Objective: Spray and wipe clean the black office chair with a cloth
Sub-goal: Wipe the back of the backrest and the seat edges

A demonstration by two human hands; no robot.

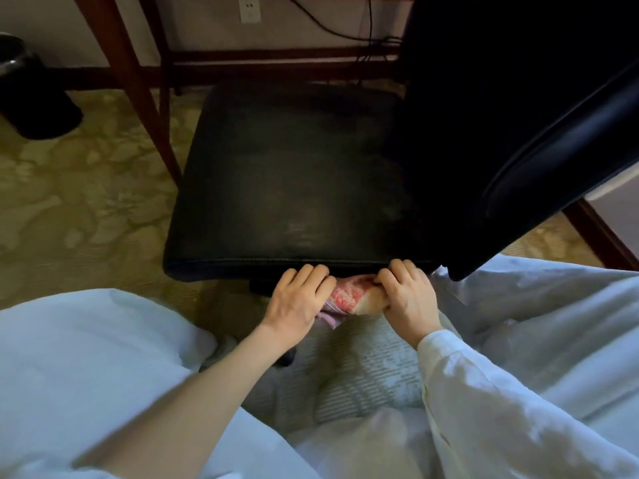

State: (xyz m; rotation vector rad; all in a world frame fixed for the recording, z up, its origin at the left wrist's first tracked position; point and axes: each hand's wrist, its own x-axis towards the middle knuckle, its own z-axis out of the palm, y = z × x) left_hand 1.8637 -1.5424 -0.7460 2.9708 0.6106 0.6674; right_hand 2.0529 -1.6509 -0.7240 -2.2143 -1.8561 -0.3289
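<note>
Head view: the black office chair (294, 174) stands mid-frame on patterned carpet (69, 209), its backrest at right. Just below the seat's near edge, the left hand (294, 300) and right hand (406, 292) both grip a pink cloth (345, 295). Wooden table legs (138, 84), a wall socket (249, 10) and a black bin (31, 95) stand behind.

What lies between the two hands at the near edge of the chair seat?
A bunched pink patterned cloth, gripped by the left hand and the right hand just below the seat edge. The head view shows it.
</note>
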